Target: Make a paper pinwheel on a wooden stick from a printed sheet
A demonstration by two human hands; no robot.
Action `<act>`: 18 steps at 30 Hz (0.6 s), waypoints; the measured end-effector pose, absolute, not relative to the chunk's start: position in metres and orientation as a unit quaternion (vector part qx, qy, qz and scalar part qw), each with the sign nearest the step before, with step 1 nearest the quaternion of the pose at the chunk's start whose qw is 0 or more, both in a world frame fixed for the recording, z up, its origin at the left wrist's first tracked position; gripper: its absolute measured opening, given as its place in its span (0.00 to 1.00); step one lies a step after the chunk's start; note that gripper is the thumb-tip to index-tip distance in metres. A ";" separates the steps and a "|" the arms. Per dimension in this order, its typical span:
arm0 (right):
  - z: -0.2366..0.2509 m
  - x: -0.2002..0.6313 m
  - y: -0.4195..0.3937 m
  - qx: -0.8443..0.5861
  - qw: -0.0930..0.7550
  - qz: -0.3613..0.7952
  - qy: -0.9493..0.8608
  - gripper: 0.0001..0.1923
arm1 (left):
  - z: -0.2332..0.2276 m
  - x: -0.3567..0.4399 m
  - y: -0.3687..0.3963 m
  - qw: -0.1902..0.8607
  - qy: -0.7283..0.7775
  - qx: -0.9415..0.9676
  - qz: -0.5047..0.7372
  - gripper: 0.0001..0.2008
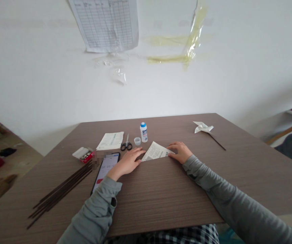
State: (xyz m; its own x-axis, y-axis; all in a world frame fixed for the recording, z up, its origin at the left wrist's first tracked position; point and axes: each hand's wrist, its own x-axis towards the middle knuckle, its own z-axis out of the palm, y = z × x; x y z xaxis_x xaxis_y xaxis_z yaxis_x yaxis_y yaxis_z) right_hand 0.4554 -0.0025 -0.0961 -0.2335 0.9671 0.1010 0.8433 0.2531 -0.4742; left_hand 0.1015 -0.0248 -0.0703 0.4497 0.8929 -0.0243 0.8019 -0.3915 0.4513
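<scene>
Printed paper [156,151] folded into a triangle; left hand [127,163] and right hand [179,151] press it flat, fingers extended. One pinwheel [203,127] finished; sticks [59,193], glue [143,132] untouched.

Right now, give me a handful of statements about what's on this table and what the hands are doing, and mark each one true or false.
1. Both hands press on the folded printed paper. True: the left hand is at its left corner, the right hand at its right.
2. The scissors are in the right hand. False: they lie on the table, beside the glue bottle.
3. The glue bottle's cap is off. True.
4. The thin dark sticks lie at the right. False: at the left, by the phone.
5. A paper pinwheel lies at the far right. True.
</scene>
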 end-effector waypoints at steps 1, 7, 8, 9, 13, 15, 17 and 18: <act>-0.096 0.455 -0.003 -0.590 0.193 0.162 -0.767 0.19 | -0.070 0.101 -0.025 0.204 0.512 0.827 0.111 0.30; -0.094 0.453 -0.005 -0.596 0.220 0.170 -0.753 0.18 | -0.066 0.102 -0.027 0.209 0.507 0.831 0.094 0.31; -0.094 0.453 -0.004 -0.597 0.222 0.177 -0.750 0.17 | -0.065 0.102 -0.027 0.210 0.508 0.831 0.090 0.32; -0.094 0.453 -0.004 -0.598 0.223 0.185 -0.747 0.16 | -0.065 0.102 -0.027 0.211 0.508 0.831 0.086 0.32; -0.092 0.454 -0.004 -0.604 0.225 0.200 -0.738 0.11 | -0.067 0.102 -0.026 0.209 0.507 0.832 0.090 0.30; -0.090 0.455 -0.005 -0.606 0.218 0.196 -0.739 0.09 | -0.069 0.101 -0.025 0.206 0.503 0.834 0.092 0.29; -0.089 0.457 -0.005 -0.607 0.210 0.194 -0.741 0.07 | -0.071 0.100 -0.023 0.202 0.500 0.837 0.090 0.28; -0.088 0.459 -0.005 -0.607 0.208 0.194 -0.742 0.07 | -0.072 0.100 -0.022 0.200 0.499 0.838 0.088 0.28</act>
State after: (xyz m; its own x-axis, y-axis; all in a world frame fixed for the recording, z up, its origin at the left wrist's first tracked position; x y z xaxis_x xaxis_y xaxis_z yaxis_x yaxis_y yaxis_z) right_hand 0.4587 -0.0053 -0.0884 -0.1767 0.9814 0.0744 0.8201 0.1886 -0.5402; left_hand 0.0998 -0.0218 -0.0720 0.4859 0.8724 -0.0529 0.8023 -0.4212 0.4230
